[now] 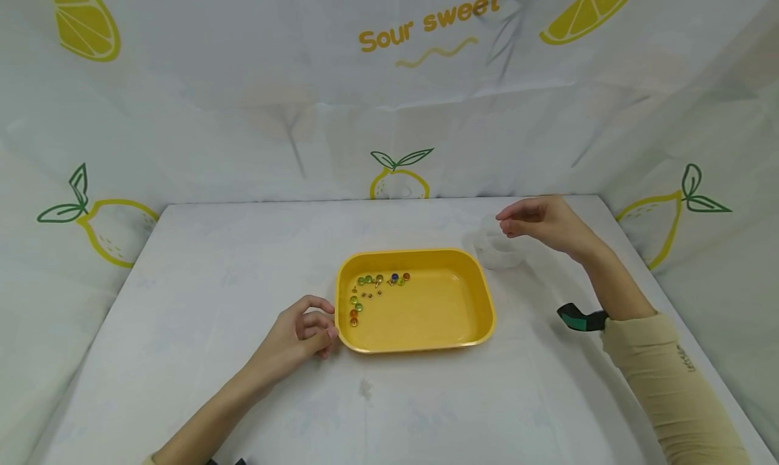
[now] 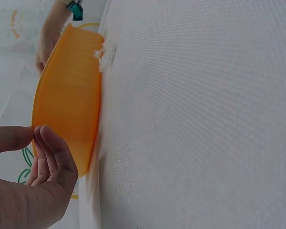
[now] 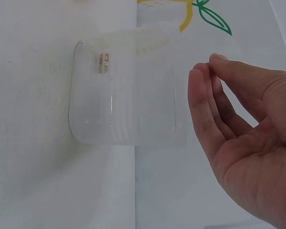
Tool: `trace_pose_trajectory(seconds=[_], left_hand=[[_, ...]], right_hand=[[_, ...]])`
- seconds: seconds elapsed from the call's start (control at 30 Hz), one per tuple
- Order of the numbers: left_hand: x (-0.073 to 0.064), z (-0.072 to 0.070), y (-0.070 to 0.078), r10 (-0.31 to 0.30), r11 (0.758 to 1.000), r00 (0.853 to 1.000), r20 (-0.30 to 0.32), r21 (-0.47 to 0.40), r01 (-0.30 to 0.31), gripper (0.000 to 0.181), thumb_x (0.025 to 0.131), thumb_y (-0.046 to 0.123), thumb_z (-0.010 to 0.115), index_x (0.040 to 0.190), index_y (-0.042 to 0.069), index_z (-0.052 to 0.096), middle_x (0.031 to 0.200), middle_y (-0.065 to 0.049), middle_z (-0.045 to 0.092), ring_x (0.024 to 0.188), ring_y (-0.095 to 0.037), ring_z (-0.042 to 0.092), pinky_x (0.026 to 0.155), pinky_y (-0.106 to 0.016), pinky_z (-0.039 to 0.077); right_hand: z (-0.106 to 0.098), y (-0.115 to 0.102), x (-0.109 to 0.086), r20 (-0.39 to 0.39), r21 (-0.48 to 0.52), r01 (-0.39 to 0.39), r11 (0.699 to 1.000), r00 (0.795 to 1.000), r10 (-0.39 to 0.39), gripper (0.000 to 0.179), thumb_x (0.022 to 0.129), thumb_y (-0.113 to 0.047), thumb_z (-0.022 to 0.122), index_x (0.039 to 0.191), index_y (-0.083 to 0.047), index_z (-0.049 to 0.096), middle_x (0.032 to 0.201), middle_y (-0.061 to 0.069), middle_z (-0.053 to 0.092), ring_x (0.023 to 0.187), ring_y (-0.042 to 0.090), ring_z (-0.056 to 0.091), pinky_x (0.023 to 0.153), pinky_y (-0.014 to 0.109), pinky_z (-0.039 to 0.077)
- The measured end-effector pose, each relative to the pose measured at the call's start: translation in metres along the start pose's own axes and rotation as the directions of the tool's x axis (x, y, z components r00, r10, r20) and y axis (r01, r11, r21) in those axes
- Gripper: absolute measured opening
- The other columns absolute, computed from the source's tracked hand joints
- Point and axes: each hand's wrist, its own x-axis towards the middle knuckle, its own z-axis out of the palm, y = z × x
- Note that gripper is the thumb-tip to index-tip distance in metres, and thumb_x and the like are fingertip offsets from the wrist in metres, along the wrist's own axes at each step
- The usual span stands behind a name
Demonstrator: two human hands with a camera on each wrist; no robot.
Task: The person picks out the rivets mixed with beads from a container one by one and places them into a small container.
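Observation:
My left hand (image 1: 307,333) is at the left end of a yellow tray (image 1: 420,349), fingers loosely bent and fingertips right at its rim. Inside the tray, on its left side, lie several glass marbles (image 1: 361,281) in green, orange and blue. Small brass-coloured pieces (image 1: 370,295) are scattered among them. A clear plastic cup (image 1: 499,255) stands beyond the tray's right end. My right hand (image 1: 544,225) hovers over this cup with thumb and fingertips close together; nothing shows between them. In the right wrist view, a small brownish thing (image 3: 103,63) appears within the cup, low down.
A white cloth (image 1: 243,242) covers the table, bearing a small grey mark (image 1: 365,388) in front of the tray. White sheets printed with lemons (image 1: 398,184) rise behind and at both sides. A black-and-green strap (image 1: 581,318) is on the right wrist.

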Motion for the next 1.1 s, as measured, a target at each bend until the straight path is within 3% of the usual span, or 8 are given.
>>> trace_pose_trajectory(seconds=[0.3,0.6,0.73,1.1], left_hand=[[0.001,0.001,0.001,-0.001,1.000,1.000,-0.001,0.001,0.001,0.041,0.099,0.006,0.069,0.134,0.000,0.048,0.101,-0.016,0.071,0.077,-0.017,0.067,0.073,-0.027,0.063],[0.001,0.000,0.000,0.004,1.000,1.000,0.005,0.001,-0.004,0.041,0.100,0.007,0.069,0.134,0.000,0.048,0.102,-0.017,0.071,0.078,-0.016,0.067,0.073,-0.027,0.063],[0.001,0.000,0.000,0.005,1.000,1.000,0.005,-0.003,-0.005,0.041,0.100,0.007,0.069,0.134,0.000,0.048,0.103,-0.017,0.071,0.078,-0.016,0.067,0.073,-0.028,0.063],[0.000,-0.001,-0.001,0.005,1.000,1.000,0.007,-0.013,-0.005,0.041,0.100,0.008,0.070,0.133,0.000,0.048,0.102,-0.017,0.070,0.077,-0.017,0.067,0.074,-0.028,0.063]], right_hand=[[0.008,-0.018,0.001,0.032,-0.025,0.029,0.999,0.999,-0.028,0.030,0.105,-0.021,0.072,0.130,-0.004,0.074,0.125,0.021,0.076,0.099,0.017,0.077,0.087,0.013,0.060],[0.016,-0.044,0.001,0.062,-0.020,0.090,0.996,0.994,-0.088,0.021,0.103,-0.018,0.075,0.120,-0.007,0.079,0.114,0.015,0.079,0.091,0.010,0.075,0.086,0.017,0.061],[0.023,-0.054,0.005,0.085,-0.013,0.147,0.989,0.986,-0.145,0.017,0.101,-0.016,0.076,0.116,-0.007,0.080,0.112,0.016,0.079,0.090,0.014,0.076,0.086,0.021,0.063],[0.050,-0.082,0.015,0.170,0.021,0.180,0.983,0.969,-0.181,0.017,0.099,-0.014,0.079,0.114,-0.006,0.080,0.110,0.012,0.080,0.094,0.026,0.076,0.086,0.024,0.064]])
